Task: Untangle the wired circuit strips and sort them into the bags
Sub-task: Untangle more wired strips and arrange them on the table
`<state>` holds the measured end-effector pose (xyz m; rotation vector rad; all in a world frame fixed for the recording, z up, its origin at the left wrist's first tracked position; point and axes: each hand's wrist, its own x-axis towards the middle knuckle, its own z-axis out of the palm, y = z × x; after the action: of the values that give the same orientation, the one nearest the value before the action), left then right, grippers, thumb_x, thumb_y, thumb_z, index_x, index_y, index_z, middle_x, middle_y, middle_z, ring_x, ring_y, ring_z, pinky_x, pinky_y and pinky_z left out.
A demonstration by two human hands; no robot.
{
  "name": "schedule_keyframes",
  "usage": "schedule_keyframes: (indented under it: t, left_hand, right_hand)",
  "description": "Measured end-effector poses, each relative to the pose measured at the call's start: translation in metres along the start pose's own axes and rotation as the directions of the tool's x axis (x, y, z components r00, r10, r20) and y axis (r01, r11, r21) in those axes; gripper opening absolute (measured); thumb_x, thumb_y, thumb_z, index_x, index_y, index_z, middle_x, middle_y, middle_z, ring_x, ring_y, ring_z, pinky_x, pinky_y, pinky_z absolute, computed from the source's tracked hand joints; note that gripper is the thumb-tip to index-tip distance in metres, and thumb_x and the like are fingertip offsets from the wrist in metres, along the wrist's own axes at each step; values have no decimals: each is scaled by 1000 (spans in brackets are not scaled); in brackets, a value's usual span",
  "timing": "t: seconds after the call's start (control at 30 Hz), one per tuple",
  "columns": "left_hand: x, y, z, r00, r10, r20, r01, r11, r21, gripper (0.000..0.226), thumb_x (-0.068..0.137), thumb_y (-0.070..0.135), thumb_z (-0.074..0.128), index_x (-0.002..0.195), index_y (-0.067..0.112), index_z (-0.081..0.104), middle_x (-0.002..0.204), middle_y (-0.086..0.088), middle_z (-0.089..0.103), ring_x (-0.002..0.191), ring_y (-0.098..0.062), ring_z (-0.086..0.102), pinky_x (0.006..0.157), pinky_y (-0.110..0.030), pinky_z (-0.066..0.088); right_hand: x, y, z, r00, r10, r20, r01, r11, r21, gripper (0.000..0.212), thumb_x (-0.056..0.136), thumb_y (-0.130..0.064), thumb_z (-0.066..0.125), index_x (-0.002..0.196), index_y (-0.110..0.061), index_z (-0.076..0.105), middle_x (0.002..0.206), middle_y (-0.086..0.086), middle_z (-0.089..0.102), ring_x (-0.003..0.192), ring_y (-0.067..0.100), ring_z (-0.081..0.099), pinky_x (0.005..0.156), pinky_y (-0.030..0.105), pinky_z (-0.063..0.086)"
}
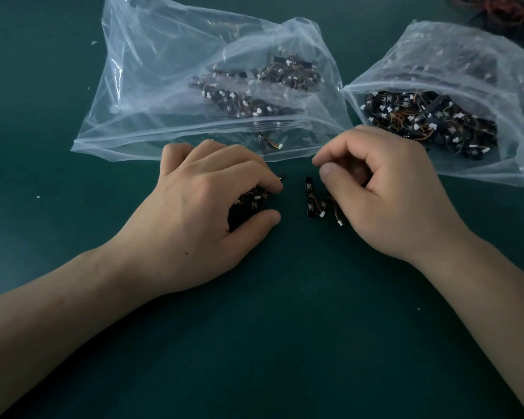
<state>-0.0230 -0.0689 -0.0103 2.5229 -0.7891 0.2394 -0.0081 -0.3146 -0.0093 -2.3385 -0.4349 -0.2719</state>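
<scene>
We see the left hand resting low on the green desk, its fingers curled over a small bundle of circuit strips. The thumb closes in from the near side, so the bundle is clamped between thumb and fingertips. Only its wires and white plugs show in the gap.

The right hand is held just beside it, fingers curled inward and forefinger tip close to the thumb. We cannot tell whether they pinch a wire or hold nothing. A loose circuit strip lies on the desk between the two hands, just left of the right thumb. Its thin wires and white plugs trail toward the right palm and partly under it.

Beyond the hands, the left bag lies flat with its long near edge just past the left knuckles. Strips are heaped toward its right half, and one sits close to that near edge. The right bag lies beside it, the two touching or nearly so at their inner corners. It holds a denser heap, and the right knuckles overlap its near left corner.

A tangle of wires sits at the far right corner. Bare desk spreads wide on the near side of the wrists and to the left of the left bag.
</scene>
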Motion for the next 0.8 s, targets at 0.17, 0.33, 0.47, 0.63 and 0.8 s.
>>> schedule_keyframes:
  t: [0.17,0.33,0.47,0.63,0.8]
  left_hand:
    - [0,-1,0,1000,-1,-7,1,1000,10,29,94,45,63,119,33,70,123,19,62,116,-13,56,101,-37,28]
    - [0,-2,2,999,32,-25,-31,999,29,22,94,37,67,114,33,76,115,19,66,109,-15,59,96,-41,32]
    - [0,-1,2,996,68,-53,-68,998,10,13,94,35,71,105,34,79,102,18,67,100,-15,62,94,-42,33]
    - [1,-2,2,994,68,-82,-70,997,-13,14,94,41,72,103,35,82,96,20,68,91,-13,61,93,-44,35]
    - [1,-3,1,995,57,-80,-58,998,-12,17,94,45,71,105,35,81,94,21,69,92,-16,60,93,-44,37]
  right_hand:
    - [0,0,-4,988,17,151,-14,1000,-19,14,89,-27,64,98,-31,74,79,-22,58,75,6,58,63,17,37]
    - [-1,-2,-4,987,16,160,-4,997,-77,10,89,-29,73,98,-33,74,84,-17,58,79,3,56,64,16,36]
    - [-2,-2,-3,991,23,132,-14,998,-68,11,88,-32,76,99,-33,73,84,-17,59,78,2,55,66,19,38]
    - [-2,-3,0,994,47,100,-37,995,-96,11,87,-38,74,97,-33,73,88,-16,59,81,3,56,70,26,45]
    - [0,-1,-5,987,38,158,-28,998,-63,8,87,-29,74,95,-32,73,90,-18,61,84,2,58,69,13,40]
